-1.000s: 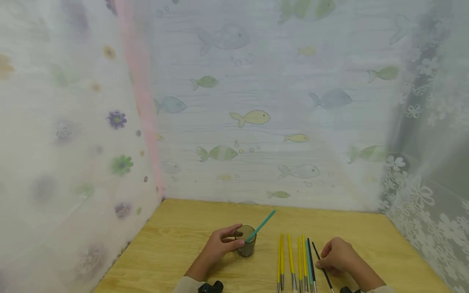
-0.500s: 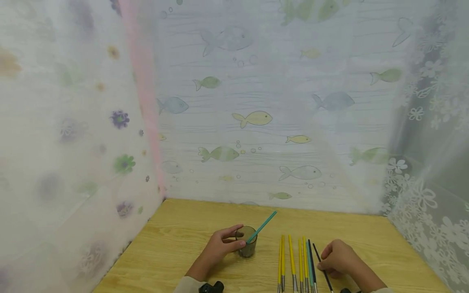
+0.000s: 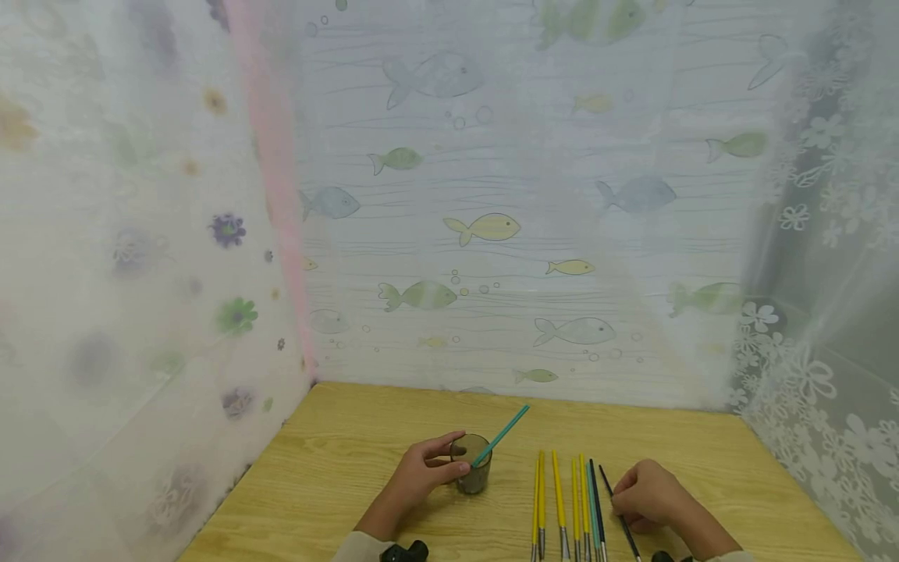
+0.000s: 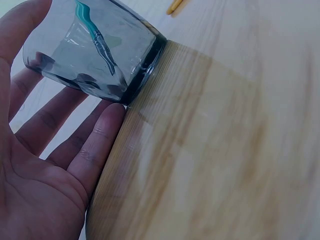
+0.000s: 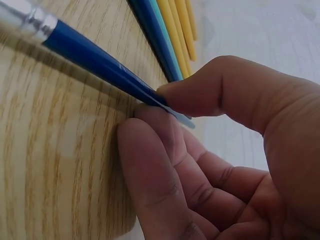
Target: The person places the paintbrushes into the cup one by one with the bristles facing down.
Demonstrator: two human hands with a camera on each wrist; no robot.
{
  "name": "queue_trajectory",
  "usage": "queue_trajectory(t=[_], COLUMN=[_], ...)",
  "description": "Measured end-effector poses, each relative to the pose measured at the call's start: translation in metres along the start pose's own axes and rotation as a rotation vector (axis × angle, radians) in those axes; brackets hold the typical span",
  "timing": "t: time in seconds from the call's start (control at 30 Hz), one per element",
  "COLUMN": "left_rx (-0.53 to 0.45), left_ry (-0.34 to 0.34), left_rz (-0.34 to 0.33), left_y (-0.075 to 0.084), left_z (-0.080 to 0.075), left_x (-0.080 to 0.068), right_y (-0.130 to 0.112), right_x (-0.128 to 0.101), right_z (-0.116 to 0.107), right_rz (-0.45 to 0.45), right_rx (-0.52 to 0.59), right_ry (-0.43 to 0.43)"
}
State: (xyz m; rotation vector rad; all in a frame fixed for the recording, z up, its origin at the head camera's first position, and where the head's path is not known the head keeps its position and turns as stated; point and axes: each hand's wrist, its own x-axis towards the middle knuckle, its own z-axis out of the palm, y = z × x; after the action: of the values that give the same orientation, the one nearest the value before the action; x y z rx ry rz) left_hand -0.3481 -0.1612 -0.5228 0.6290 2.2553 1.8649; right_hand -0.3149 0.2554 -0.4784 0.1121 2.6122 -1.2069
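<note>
My left hand (image 3: 417, 472) holds a smoky see-through glass (image 3: 474, 480) upright on the table, thumb on the near side and fingers on the far side. A teal-handled paintbrush (image 3: 507, 428) leans in it; through the wall in the left wrist view its metal ferrule (image 4: 104, 52) shows, bristles down. At the right, my right hand (image 3: 649, 493) pinches the tail end of a dark blue paintbrush (image 5: 95, 65) between thumb and forefinger. That brush slants low over the wood, its ferrule end toward me.
Between the hands lies a row of paintbrushes, several yellow (image 3: 558, 492), one teal (image 3: 595, 515) and one dark (image 3: 599, 503), bristle ends toward me. The wooden table (image 3: 393, 406) ends at hanging sheets with fish (image 3: 485, 227) and flower prints.
</note>
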Motion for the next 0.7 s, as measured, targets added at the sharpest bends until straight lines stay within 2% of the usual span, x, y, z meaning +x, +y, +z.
queue_trajectory(t=[0.7], left_rx=[-0.002], left_ry=[-0.002], left_rz=[0.003], left_y=[-0.0004], left_z=[-0.0002], left_x=[-0.0004], right_y=[0.0010], right_x=[-0.0002], right_z=[0.0014], right_rz=[0.000], right_rx=[0.009], right_ry=[0.037])
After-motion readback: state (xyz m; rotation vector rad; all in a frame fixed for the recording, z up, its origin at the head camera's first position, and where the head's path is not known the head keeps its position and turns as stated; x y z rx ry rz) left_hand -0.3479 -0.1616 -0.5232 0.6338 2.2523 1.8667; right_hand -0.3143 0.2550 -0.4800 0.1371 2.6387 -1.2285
